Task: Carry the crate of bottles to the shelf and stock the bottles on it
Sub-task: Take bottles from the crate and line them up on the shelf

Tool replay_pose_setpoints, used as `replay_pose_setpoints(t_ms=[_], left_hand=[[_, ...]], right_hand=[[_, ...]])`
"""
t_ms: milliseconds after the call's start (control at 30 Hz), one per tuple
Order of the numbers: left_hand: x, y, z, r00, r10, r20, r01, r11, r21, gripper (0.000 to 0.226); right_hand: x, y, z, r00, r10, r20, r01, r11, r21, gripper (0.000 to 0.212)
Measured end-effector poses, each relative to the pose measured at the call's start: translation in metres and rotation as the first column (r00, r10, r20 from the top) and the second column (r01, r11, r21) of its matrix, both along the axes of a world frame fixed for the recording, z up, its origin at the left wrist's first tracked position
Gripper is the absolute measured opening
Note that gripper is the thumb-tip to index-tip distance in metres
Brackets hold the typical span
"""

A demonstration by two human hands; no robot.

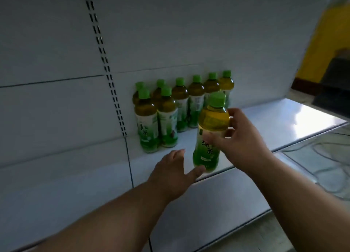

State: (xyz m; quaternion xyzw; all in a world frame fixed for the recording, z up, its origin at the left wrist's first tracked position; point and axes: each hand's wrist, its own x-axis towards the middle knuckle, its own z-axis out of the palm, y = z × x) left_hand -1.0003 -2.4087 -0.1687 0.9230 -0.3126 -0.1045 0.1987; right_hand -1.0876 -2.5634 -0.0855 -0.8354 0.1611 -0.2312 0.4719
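A wide white metal shelf runs across the view, backed by pale panels and a slotted upright rail on the left. At the back of the shelf stand 8 green tea bottles with green caps: 6 in a row against the back panel, 2 more in front of the row's left end. All are upright and set close together.

The right hand holds a further bottle near the shelf's front edge, fingers curled round its middle and pinching the label area. Whether its base touches the shelf cannot be told, because the picture is blurred there. The left hand reaches in beside it with fingers spread and relaxed, thumb just at the bottle's base, gripping nothing.

To do this step well, the bottle should probably go upright into the front row, just right of the 2 front bottles, label facing out. Sliding it too fast could knock its neighbours over. The left hand could steady the base while the right lets go.

The shelf surface is smooth and glossy, with bright glare at its right end. Beyond that end is a yellow wall and a dark object, too blurred to name. The crate is not in view.
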Motion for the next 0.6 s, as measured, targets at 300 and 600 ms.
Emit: replay_pose_setpoints(t_ms=[300,600], left_hand=[[0.022,-0.046,-0.045,0.970,0.128,0.205,-0.166,0.970,0.178,0.106],[0.021,-0.046,-0.037,0.989,0.097,0.115,-0.125,0.953,0.276,0.093]], right_hand=[[0.073,-0.037,-0.043,0.998,-0.026,-0.051,0.027,1.000,0.011,0.065],[0.097,-0.040,-0.065,0.981,0.017,-0.195,-0.040,0.992,-0.116,0.053]])
